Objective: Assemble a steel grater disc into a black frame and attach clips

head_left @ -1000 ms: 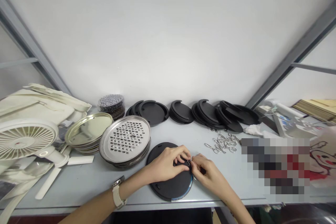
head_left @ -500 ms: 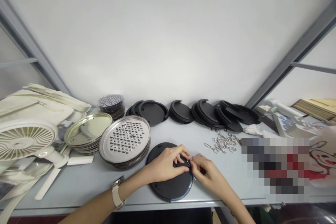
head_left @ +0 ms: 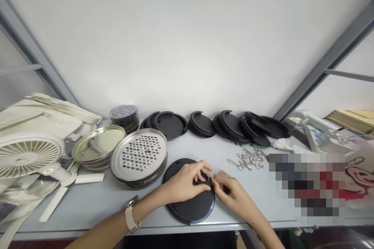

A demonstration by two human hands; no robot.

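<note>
A round black disc (head_left: 191, 212), with small slots and a blue-tinted strip along its right rim, lies flat near the table's front edge. My left hand (head_left: 187, 181) rests on top of it, thumb and fingers apart and pointing at its right edge. There my right hand (head_left: 229, 188) pinches a small shiny metal hook (head_left: 209, 180) against the disc. Most of that hook is hidden by my fingertips. Behind my right hand lies a loose pile of similar wire hooks (head_left: 249, 158).
Left of the disc stand a stack of perforated metal plates (head_left: 140, 149) and a stack of gold-coloured lids (head_left: 99, 144). A white fan (head_left: 26, 155) lies farther left. Black trays with raised rims (head_left: 171, 124) line the wall. A blurred patch (head_left: 309, 183) covers the right side.
</note>
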